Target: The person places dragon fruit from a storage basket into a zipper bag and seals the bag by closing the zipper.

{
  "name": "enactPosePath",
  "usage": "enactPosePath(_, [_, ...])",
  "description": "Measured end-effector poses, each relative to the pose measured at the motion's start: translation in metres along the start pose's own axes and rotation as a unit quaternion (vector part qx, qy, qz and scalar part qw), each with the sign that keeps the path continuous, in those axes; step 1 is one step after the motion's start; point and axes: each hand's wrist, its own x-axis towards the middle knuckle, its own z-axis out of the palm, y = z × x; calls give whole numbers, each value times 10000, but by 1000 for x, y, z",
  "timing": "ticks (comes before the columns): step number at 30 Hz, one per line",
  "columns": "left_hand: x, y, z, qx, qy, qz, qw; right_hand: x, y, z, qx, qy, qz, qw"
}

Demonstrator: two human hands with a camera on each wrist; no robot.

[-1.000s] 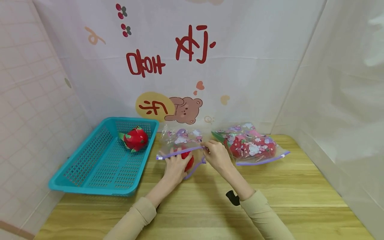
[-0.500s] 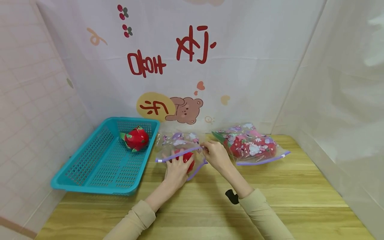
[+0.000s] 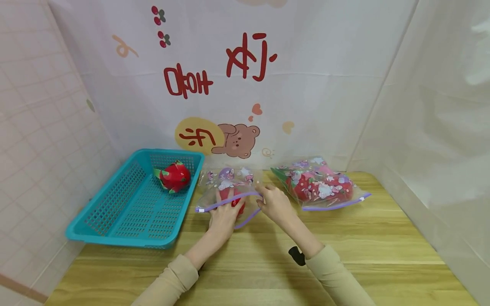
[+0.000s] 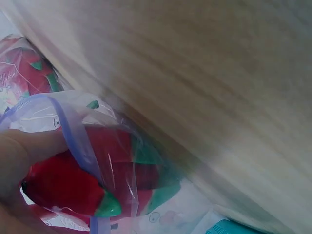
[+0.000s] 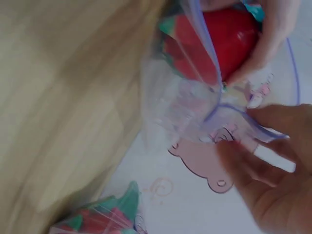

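A clear zip bag (image 3: 229, 176) with a purple zip edge and cartoon prints lies at the back middle of the table, its mouth toward me. My left hand (image 3: 221, 219) reaches into the mouth and grips a red toy dragon fruit (image 5: 239, 41), fingers spread over its top. More red and green (image 4: 148, 180) shows behind the film in the left wrist view. My right hand (image 3: 277, 205) pinches the right end of the bag's upper edge between thumb and fingers, also seen in the right wrist view.
A turquoise plastic basket (image 3: 174, 231) stands at the left, holding one dragon fruit (image 3: 175, 176). At the right lies a second printed zip bag (image 3: 321, 182) with red fruit inside. A printed white cloth (image 3: 317, 102) hangs behind the wooden table (image 3: 249, 272).
The bag's upper film has sunk flatter and its purple upper edge has come slightly lower over the left hand. Left hand stays on the fruit; right hand stays at the edge, slightly lower.
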Motion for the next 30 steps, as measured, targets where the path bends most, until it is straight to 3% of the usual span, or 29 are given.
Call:
enactPosePath(3, [1,-2,3,217,153,112,9996,-3,1,3,-69,-136,-16,9999])
enactPosePath(7, [4,-4,8,899,406,455,9941,0,0,1,306,-106,33,9995])
enactPosePath(13, [10,-6,13,1680,406,594,9832,3,-4,-5,675,-284,42,9973])
enactPosePath(19, [18,-10,10,1620,326,306,9858,6,-8,-14,826,-647,178,9943])
enactPosePath(22, [19,-11,9,1512,438,230,9873,7,-10,-15,762,-704,294,9942])
enactPosePath(26, [15,-7,6,1477,424,207,9879,7,-16,-12,183,-357,200,9990])
enactPosePath(30, [4,-4,0,1349,203,115,9906,8,-21,-8,-344,223,-171,9990])
